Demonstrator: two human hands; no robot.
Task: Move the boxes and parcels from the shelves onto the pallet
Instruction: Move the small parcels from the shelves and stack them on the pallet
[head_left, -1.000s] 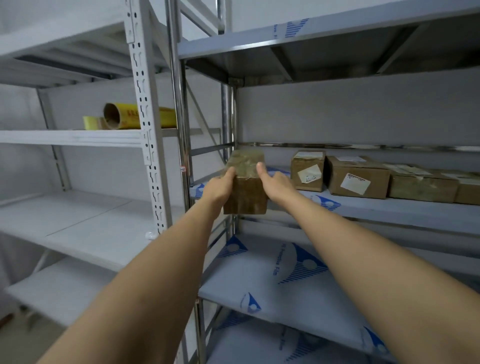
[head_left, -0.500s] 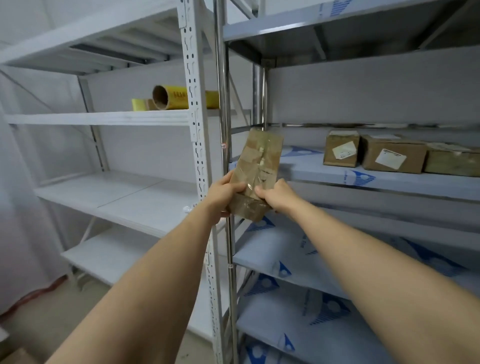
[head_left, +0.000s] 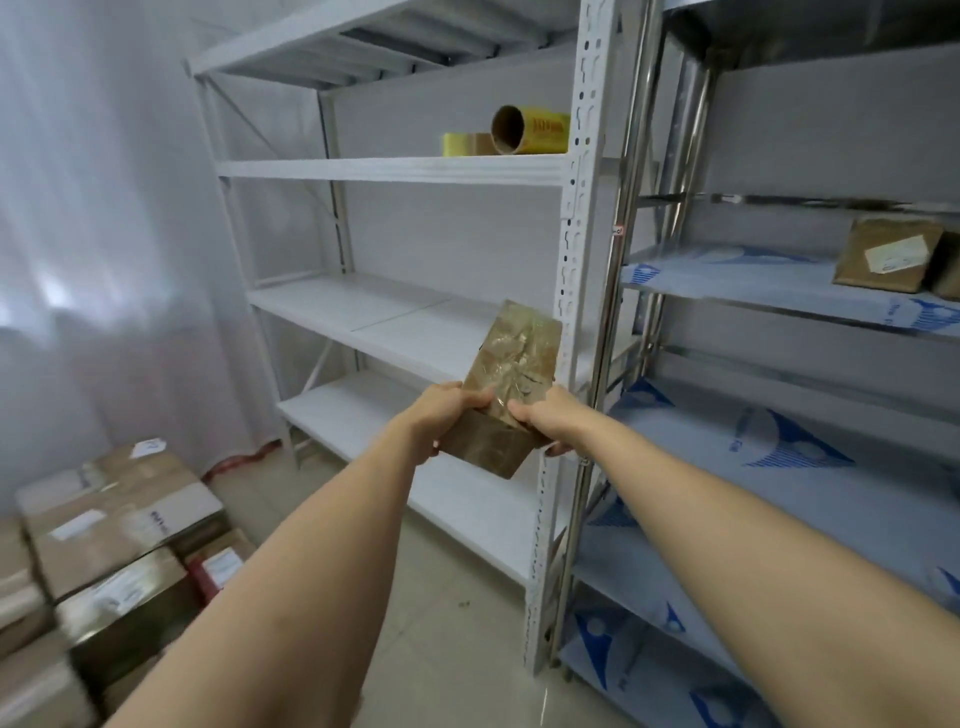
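White shelving (head_left: 395, 169), pale tiled floor (head_left: 457, 613)

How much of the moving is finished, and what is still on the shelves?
Done: a stack of boxes already sits at lower left. In hand: the left hand and right hand grip a taped brown parcel, clear of the racks. Left: at least one labelled box on the right rack's shelf; more may lie out of view.

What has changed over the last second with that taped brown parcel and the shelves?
The parcel has come off the blue-lined shelf, carried leftward in front of the white rack. The view swung left, revealing stacked boxes on the floor. Left hand and right hand still grip it; the labelled box stayed shelved.
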